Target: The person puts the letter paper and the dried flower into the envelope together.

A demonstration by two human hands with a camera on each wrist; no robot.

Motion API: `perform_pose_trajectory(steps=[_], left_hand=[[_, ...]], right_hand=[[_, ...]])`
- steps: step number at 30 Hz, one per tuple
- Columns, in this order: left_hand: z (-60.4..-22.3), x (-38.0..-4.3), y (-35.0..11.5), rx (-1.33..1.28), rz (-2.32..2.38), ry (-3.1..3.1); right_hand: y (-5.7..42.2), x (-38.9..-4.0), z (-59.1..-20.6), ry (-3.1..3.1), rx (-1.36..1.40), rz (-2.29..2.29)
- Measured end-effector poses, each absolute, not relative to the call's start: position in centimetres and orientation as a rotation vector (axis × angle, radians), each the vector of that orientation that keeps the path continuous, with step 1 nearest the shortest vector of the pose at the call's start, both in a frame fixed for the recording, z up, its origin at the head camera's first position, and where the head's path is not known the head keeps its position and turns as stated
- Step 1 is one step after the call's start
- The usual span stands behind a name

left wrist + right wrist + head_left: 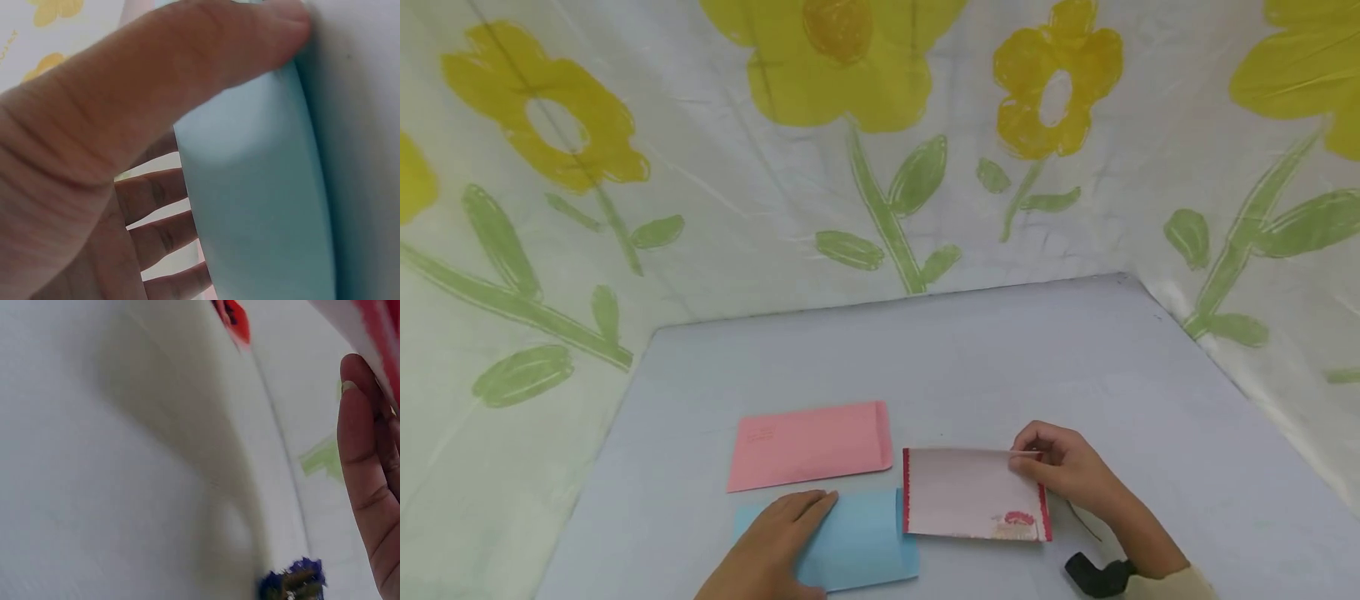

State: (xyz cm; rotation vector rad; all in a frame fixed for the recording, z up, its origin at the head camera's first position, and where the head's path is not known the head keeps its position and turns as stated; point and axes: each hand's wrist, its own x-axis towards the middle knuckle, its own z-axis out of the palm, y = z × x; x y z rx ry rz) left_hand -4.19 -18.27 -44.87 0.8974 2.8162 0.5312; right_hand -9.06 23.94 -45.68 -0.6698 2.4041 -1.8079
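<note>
A light blue envelope lies at the front of the table, its flap at the right end. My left hand grips its left part, thumb at the near edge and fingers across the top. In the left wrist view, the thumb lies over the blue paper. My right hand pinches the upper right corner of a white card with red side edges and a red print at lower right. The card overlaps the blue envelope's right end. In the right wrist view only the card's red-edged corner shows.
A pink envelope lies behind the blue one on the white table. A thin brown stem shows beside the right forearm, near a black bent piece at the wrist. A flower-printed curtain surrounds the table.
</note>
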Motion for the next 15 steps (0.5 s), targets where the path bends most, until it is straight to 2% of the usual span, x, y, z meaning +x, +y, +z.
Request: perform_pose_trajectory(steps=[8,15], left_hand=[[-45.1,-4.2,-18.2,0.876,0.536,2.810],[-45.4,-4.3,-18.4,0.912,0.547,2.826]], right_hand=[[23.2,-9.1,-46.7,2.380,-0.687,-1.713],[23.5,-9.2,-47.5,2.294,-0.823,-1.675]])
